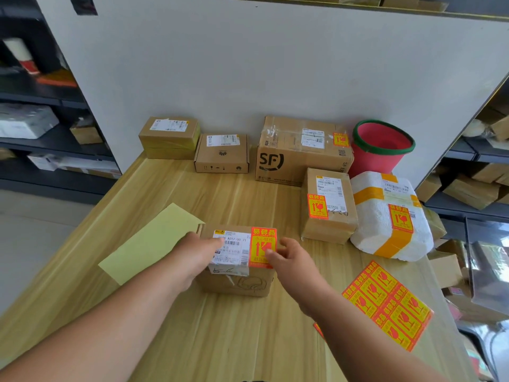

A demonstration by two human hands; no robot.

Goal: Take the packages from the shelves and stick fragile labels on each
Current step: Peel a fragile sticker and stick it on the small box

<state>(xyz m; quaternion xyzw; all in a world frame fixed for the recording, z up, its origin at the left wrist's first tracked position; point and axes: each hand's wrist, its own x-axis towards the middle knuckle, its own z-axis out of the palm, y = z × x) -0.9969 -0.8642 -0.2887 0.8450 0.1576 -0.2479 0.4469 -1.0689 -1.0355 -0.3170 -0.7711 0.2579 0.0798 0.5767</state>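
A small cardboard package [237, 282] sits near the middle of the wooden table [220, 340]. On its top, an orange fragile label [263, 245] lies beside a white shipping label. My left hand [197, 252] rests on the package's left side and top, fingers over the white label. My right hand [289, 260] touches the fragile label's lower right edge with thumb and fingertips. A sheet of fragile labels [388, 303] lies on the table to the right.
A yellow backing sheet [148, 244] lies to the left. Labelled packages: brown box [327, 213], white foam parcel [391, 230], SF box [297, 158]. Two plain boxes [169, 137] [221, 153] stand at the back beside a red bucket [380, 150]. Shelves flank both sides.
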